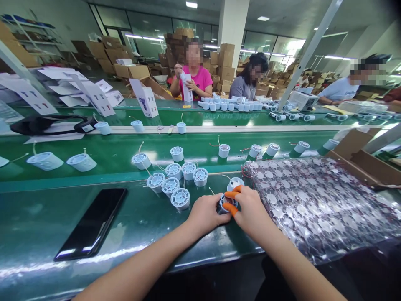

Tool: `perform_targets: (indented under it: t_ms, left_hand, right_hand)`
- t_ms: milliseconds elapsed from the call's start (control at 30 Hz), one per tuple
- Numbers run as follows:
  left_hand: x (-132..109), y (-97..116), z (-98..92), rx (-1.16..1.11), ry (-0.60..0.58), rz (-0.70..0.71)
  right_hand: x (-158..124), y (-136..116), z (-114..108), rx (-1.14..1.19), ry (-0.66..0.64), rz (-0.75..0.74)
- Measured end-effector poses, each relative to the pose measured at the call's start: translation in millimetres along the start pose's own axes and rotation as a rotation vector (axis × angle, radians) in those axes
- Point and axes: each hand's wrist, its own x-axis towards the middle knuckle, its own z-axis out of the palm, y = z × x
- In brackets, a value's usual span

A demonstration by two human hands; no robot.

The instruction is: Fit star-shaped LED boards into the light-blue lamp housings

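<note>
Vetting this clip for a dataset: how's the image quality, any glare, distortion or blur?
Head view: ceiling lights streak glare along the near green conveyor belt; the wide lens bows the belt edges and tilts the white post; the left hand and right hand look sharp; the top right corner is darkly blurred.

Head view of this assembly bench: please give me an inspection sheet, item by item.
Surface: green belt bench, glossy.
Job's things: one round housing, white and dark, held; other white grilled housings stand nearby.
Clutter: black smartphone; patterned plastic sheet at right.
Grippers: none; left hand and right hand grip the housing, orange finger cots on the right hand.
Cables: thin wire leads trail from housings.
Surroundings: co-workers across the line; stacked cardboard boxes.
</note>
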Motion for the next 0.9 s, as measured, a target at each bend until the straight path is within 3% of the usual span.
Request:
perform_targets:
  t_ms: [433,567,700,900]
  left_hand:
    - [2.2,0.4,-0.7,0.021,-0.013,-0.027]
    - [0.0,-0.8,-3.5,0.044,0.042,0.000]
    - [-7.5,-1.4,-5.0,-0.031,0.278,0.143]
    - [-15.8,-4.5,-5.8,-0.117,0.521,0.308]
  right_hand:
    - [-3.5,1.7,9.0,0.008,0.025,-0.033]
    - [-10.8,6.2,13.2,0.392,0.112,0.105]
    - [-15.4,0.2,23.3,0.888,0.255,0.313]
    - [-20.0,-26.7,21.4,1.266,0.269,0.264]
